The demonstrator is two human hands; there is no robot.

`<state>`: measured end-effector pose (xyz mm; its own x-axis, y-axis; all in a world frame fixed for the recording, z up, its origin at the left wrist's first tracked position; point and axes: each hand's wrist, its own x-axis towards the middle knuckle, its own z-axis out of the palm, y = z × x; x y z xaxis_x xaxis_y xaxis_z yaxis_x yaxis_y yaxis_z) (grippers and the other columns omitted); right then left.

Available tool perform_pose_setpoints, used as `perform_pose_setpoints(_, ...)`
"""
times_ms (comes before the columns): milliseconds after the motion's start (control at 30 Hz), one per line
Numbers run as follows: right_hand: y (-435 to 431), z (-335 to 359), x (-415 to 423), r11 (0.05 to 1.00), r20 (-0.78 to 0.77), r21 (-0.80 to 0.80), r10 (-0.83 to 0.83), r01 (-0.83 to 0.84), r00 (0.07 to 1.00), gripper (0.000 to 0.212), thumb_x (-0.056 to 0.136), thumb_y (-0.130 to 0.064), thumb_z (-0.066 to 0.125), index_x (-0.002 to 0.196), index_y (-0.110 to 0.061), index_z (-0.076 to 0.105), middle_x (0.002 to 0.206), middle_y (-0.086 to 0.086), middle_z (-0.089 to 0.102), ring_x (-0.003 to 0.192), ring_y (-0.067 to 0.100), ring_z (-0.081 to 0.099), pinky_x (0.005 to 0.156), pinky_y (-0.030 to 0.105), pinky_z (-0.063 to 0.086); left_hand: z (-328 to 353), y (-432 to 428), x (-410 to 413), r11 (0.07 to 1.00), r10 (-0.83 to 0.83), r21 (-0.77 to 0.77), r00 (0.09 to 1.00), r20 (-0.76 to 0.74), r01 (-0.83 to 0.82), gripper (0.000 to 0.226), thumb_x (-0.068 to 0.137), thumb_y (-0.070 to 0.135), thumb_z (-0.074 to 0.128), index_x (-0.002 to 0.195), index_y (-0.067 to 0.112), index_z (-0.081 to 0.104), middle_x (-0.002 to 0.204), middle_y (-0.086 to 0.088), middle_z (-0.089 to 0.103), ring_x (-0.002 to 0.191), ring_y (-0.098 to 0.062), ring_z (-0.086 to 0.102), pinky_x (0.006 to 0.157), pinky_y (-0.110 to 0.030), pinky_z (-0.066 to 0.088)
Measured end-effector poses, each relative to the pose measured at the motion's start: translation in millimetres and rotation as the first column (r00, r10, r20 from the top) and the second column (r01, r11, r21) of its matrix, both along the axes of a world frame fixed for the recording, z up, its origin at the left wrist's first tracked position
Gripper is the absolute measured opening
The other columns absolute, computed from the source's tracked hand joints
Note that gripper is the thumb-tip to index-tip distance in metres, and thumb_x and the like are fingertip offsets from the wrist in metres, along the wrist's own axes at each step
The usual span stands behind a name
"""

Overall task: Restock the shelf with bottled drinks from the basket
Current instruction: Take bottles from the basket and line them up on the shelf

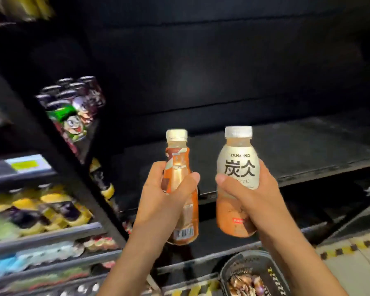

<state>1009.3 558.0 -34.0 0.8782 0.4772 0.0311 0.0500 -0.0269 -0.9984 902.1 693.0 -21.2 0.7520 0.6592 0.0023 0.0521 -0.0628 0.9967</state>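
My left hand [165, 197] grips an orange-brown bottle [181, 167] with a white cap, held upright and slightly tilted. My right hand [252, 189] holds a cream and brown latte bottle [237, 167] with a white cap and black characters on its label. Both bottles are raised side by side in front of a dark shelf board [297, 150]. The black basket [252, 272] sits at the bottom of the view, below my right forearm, with several brown bottles in it.
A black upright post [58, 146] divides the shelving. Dark cans with cartoon prints [73, 107] stand on the left end of the same level. Lower left shelves [41, 212] hold yellow and dark packaged goods. Tiled floor with striped tape [350, 248] lies at the right.
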Motion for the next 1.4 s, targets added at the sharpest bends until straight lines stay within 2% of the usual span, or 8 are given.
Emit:
perform_pose_setpoints(133, 73, 25, -57, 0.966, 0.057, 0.039, 0.254, -0.256, 0.966, 0.048, 0.053, -0.051, 0.080, 0.096, -0.039, 0.061, 0.091, -0.004, 0.073, 0.080, 0.014, 0.072, 0.068, 0.033, 0.058, 21, 47, -80, 0.979, 0.198, 0.034, 0.977, 0.073, -0.201, 0.030, 0.072, 0.048, 0.071, 0.090, 0.027, 0.060, 0.088, -0.013, 0.065, 0.078, -0.024, 0.066, 0.083, -0.050, 0.055)
perform_pose_setpoints(233, 117, 36, -106, 0.917, 0.091, 0.070, 0.385, -0.392, 0.918, 0.050, 0.049, -0.053, 0.079, 0.095, -0.042, 0.062, 0.092, -0.004, 0.074, 0.080, 0.013, 0.072, 0.070, 0.036, 0.059, 24, 74, -139, 0.942, 0.332, 0.011, 0.936, 0.115, -0.335, 0.026, 0.074, 0.047, 0.074, 0.092, 0.033, 0.062, 0.089, -0.007, 0.069, 0.086, -0.025, 0.069, 0.082, -0.046, 0.057)
perform_pose_setpoints(333, 160, 44, -155, 0.865, 0.119, 0.081, 0.485, -0.495, 0.866, 0.054, 0.048, -0.052, 0.079, 0.098, -0.042, 0.062, 0.092, -0.005, 0.074, 0.081, 0.013, 0.072, 0.071, 0.036, 0.060, 27, 103, -193, 0.896, 0.438, 0.019, 0.889, 0.136, -0.444, 0.025, 0.073, 0.048, 0.076, 0.089, 0.036, 0.060, 0.079, 0.004, 0.068, 0.076, -0.011, 0.068, 0.071, -0.033, 0.051)
perform_pose_setpoints(467, 219, 49, -222, 0.808, 0.132, 0.066, 0.574, -0.585, 0.808, 0.050, 0.048, -0.052, 0.080, 0.093, -0.047, 0.061, 0.090, -0.009, 0.074, 0.079, 0.010, 0.071, 0.070, 0.035, 0.060, 29, 150, -263, 0.844, 0.529, 0.021, 0.837, 0.140, -0.536, 0.032, 0.067, 0.052, 0.078, 0.090, 0.036, 0.062, 0.079, 0.005, 0.068, 0.076, -0.012, 0.068, 0.070, -0.030, 0.051)
perform_pose_setpoints(567, 255, 45, -266, 0.800, 0.108, 0.079, 0.586, -0.595, 0.803, 0.052, 0.049, -0.046, 0.083, 0.097, -0.042, 0.062, 0.088, -0.009, 0.075, 0.076, 0.008, 0.071, 0.065, 0.029, 0.056, 32, 184, -308, 0.832, 0.539, 0.055, 0.827, 0.162, -0.553, 0.028, 0.068, 0.049, 0.075, 0.085, 0.032, 0.063, 0.070, 0.008, 0.064, 0.065, -0.006, 0.062, 0.063, -0.022, 0.047)
perform_pose_setpoints(800, 336, 24, -360, 0.802, 0.077, 0.110, 0.582, -0.587, 0.810, 0.056, 0.044, -0.054, 0.080, 0.096, -0.045, 0.063, 0.089, -0.012, 0.073, 0.077, 0.004, 0.070, 0.059, 0.016, 0.053, 29, 271, -400, 0.851, 0.502, 0.092, 0.853, 0.144, -0.516, 0.026, 0.069, 0.050, 0.070, 0.086, 0.031, 0.064, 0.074, 0.000, 0.065, 0.069, -0.011, 0.064, 0.069, -0.033, 0.052)
perform_pose_setpoints(1067, 400, 36, -387, 0.846, 0.093, 0.064, 0.522, -0.529, 0.848, 0.045, 0.060, -0.042, 0.080, 0.101, -0.039, 0.063, 0.090, -0.007, 0.074, 0.078, 0.010, 0.071, 0.067, 0.029, 0.054, 33, 355, -422, 0.884, 0.445, 0.075, 0.879, 0.170, -0.461, 0.015, 0.084, 0.036, 0.073, 0.086, 0.026, 0.062, 0.070, 0.006, 0.063, 0.069, -0.012, 0.064, 0.073, -0.038, 0.053)
perform_pose_setpoints(1400, 478, 61, -328, 0.928, 0.107, 0.035, 0.366, -0.371, 0.924, 0.046, 0.070, -0.040, 0.084, 0.109, -0.034, 0.061, 0.092, -0.008, 0.075, 0.078, 0.012, 0.073, 0.063, 0.033, 0.055, 62, 488, -367, 0.962, 0.272, 0.001, 0.953, 0.135, -0.275, 0.034, 0.079, 0.044, 0.077, 0.095, 0.020, 0.058, 0.080, 0.000, 0.060, 0.069, -0.014, 0.061, 0.068, -0.034, 0.051)
